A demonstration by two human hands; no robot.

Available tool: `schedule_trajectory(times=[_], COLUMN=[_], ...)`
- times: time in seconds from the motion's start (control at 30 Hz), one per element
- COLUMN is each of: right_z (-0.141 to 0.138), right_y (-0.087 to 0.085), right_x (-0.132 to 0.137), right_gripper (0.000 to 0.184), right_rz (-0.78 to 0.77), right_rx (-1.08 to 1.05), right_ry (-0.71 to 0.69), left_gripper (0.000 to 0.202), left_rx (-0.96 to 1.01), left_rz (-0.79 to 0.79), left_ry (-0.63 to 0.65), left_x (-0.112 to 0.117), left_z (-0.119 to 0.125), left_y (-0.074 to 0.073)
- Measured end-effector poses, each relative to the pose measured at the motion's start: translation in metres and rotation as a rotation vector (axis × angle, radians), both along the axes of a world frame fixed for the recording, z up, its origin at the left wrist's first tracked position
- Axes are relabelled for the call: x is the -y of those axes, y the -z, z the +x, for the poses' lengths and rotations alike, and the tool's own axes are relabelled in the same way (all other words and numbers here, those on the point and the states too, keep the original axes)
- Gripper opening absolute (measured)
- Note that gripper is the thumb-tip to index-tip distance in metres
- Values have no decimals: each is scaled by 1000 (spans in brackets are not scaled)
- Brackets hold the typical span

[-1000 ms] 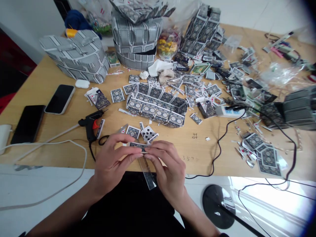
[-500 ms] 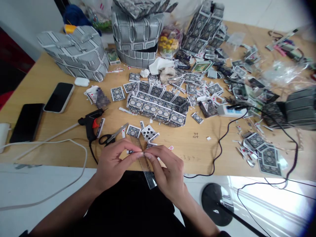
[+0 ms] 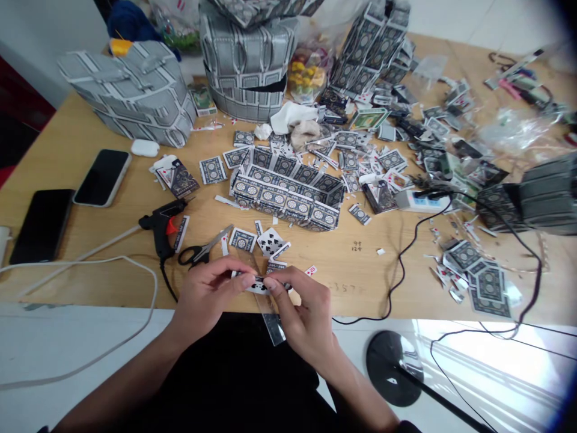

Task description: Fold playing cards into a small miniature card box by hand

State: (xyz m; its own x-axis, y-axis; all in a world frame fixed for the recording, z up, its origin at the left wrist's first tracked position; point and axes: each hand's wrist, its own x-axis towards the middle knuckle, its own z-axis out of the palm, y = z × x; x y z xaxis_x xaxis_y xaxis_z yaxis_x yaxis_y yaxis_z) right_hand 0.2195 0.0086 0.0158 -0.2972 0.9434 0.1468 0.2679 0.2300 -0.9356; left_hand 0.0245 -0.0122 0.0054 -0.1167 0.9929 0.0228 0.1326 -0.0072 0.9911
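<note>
At the table's near edge, my left hand (image 3: 205,294) and my right hand (image 3: 300,310) pinch a small folded playing card (image 3: 260,284) between thumbs and fingertips. Both hands are closed on it. A clear ruler (image 3: 270,322) lies under my right hand and sticks out over the edge. Just beyond the hands lie scissors (image 3: 202,249), a black glue gun (image 3: 157,224) and a few loose cards (image 3: 269,240). A long box made of cards (image 3: 288,195) sits farther back at the centre.
Two phones (image 3: 101,177) and an earbud case (image 3: 144,148) lie at the left. Grey card-built shapes (image 3: 130,96) stand at the back. Card scraps (image 3: 478,273), a power strip (image 3: 419,201) and black cables (image 3: 401,264) cover the right. A white cable (image 3: 90,261) loops at the near left.
The hands have drawn slightly nearer the table edge and turned the card, so its white face now shows between the fingertips. The scissors came into view beside the left hand.
</note>
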Motion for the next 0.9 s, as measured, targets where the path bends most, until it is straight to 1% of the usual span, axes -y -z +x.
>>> schedule_trajectory(times=[0.13, 0.23, 0.3, 0.4, 0.5, 0.63, 0.9], right_z=[0, 3, 6, 11, 15, 15, 11], right_y=[2, 1, 2, 7, 16, 22, 21], right_x=[-1, 2, 6, 15, 25, 31, 27], right_gripper=[11, 9, 7, 6, 7, 7, 5], right_rz=[11, 4, -4, -27, -42, -64, -80], right_rx=[2, -5, -9, -16, -16, -9, -3], right_ry=[6, -54, -102, -156, -198, -180, -164], left_gripper=[10, 11, 9, 9, 9, 8, 9], left_rx=[-20, -54, -64, -56, -53, -66, -80], left_rz=[-27, -28, -40, -82, -109, -91, -56], left_ry=[25, 48, 94, 166, 204, 212, 232], left_x=[1, 8, 13, 22, 26, 27, 19], left_z=[-6, -9, -11, -13, -12, -8, -9], left_y=[0, -2, -3, -2, 2, 6, 3])
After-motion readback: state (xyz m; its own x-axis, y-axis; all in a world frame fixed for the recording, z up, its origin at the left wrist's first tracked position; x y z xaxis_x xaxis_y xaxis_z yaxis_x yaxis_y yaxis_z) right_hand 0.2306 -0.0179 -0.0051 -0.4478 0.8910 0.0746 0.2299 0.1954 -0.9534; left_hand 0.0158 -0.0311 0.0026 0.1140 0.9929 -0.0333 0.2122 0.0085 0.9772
